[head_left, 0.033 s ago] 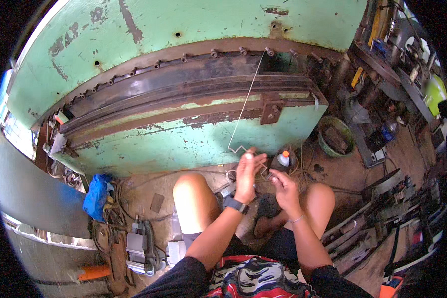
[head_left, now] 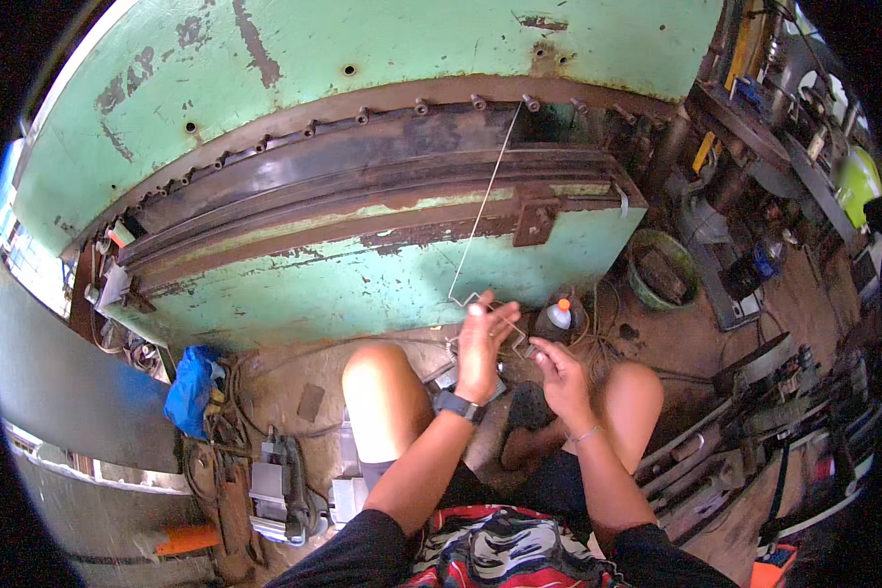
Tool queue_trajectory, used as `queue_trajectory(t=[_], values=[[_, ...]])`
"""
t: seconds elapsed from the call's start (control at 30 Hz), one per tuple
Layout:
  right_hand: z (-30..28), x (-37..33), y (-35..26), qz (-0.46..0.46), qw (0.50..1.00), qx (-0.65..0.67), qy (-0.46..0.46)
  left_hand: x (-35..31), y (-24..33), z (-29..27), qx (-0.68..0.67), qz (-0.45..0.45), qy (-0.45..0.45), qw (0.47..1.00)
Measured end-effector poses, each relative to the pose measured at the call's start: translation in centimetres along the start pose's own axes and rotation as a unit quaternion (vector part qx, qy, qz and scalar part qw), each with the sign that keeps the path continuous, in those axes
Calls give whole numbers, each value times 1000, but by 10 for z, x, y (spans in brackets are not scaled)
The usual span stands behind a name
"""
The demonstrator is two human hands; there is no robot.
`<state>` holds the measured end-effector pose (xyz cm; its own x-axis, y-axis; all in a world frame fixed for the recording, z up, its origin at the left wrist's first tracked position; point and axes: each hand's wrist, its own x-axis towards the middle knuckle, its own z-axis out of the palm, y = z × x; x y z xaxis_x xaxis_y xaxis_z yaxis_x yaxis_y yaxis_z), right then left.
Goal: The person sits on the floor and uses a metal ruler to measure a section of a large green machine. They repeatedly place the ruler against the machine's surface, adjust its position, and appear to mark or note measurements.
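A thin metal rod (head_left: 482, 211) rises as a long straight length in front of the green machine, and its lower part bends in a zigzag. My right hand (head_left: 564, 377) pinches the rod's lower end between thumb and fingers. Against the zigzag part lies my left hand (head_left: 478, 351), its fingers stretched out and apart, the thumb raised beside the wire. Part of the bends is hidden behind this hand, so whether it presses on the rod is hard to see. A bottle with an orange cap (head_left: 560, 314) stands just past my hands.
The large green machine (head_left: 392, 274) with a row of bolts spans the front. A green basin (head_left: 661, 269) stands right, near metal parts and tools (head_left: 745, 421). On the left are a blue bag (head_left: 194, 390) and a grey vise-like metal block (head_left: 276, 487). Cables cross the floor.
My left hand has shifted slightly left along the rod, its fingers spreading a little. The zigzag part has tilted slightly down and left. My right hand stays nearly in place.
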<state>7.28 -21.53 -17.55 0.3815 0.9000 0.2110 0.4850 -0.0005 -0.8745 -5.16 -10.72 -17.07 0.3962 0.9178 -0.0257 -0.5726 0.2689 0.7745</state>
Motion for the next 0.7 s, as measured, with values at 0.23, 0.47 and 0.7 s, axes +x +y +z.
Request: queue_trajectory(t=[0.23,0.47,0.7], values=[[34,-2,53,17,998,57,34,1,33,-19,-172,44,-81,981],[59,-5,39,51,977,194,-69,-15,42,-2,32,79,-115,990],[49,28,45,24,987,109,-113,23,50,17,290,156,-69,942]])
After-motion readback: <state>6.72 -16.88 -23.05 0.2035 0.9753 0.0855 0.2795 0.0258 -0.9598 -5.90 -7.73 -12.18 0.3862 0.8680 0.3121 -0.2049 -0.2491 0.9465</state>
